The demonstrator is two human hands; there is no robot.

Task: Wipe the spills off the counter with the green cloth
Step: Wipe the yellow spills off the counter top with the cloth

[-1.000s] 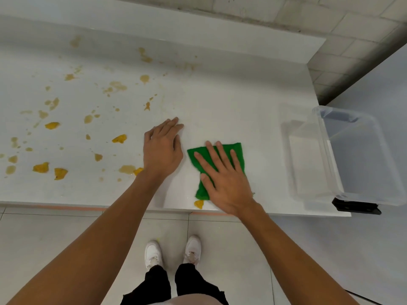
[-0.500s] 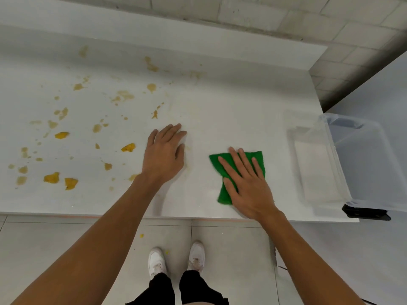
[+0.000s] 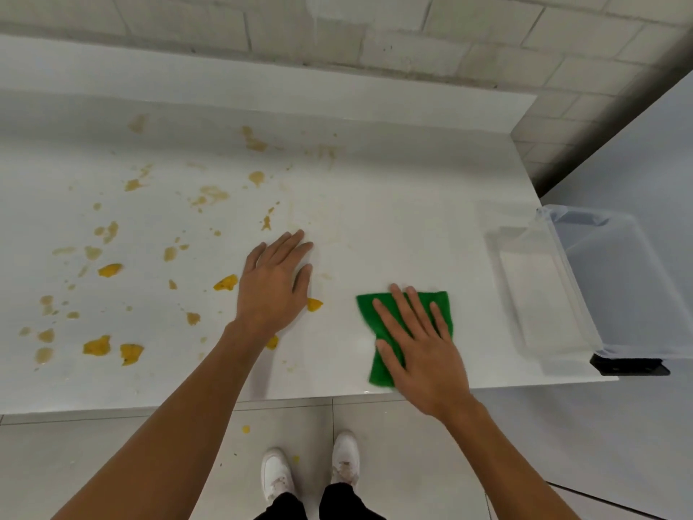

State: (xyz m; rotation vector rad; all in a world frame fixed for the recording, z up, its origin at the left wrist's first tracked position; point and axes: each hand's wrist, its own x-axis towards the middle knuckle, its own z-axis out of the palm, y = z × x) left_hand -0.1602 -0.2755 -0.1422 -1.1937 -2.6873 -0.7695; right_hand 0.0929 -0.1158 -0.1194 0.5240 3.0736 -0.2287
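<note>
Compared with a second ago, the green cloth lies farther right, now well apart from the left hand, where it earlier sat just beside the thumb. The yellow blob that lay at the counter's front edge below the cloth is gone. The view has also tipped up, showing more of the block wall.

The right hand lies flat on the cloth with fingers straight and spread, pressing it onto the counter at lower right of centre, near the front edge. The left hand rests flat on the bare counter, fingers straight and close together, holding nothing. Yellow spills dot the left half of the counter, and one spot touches the left thumb. A clear plastic bin sits at the counter's right end. A yellow drop lies on the floor near the white shoes.
</note>
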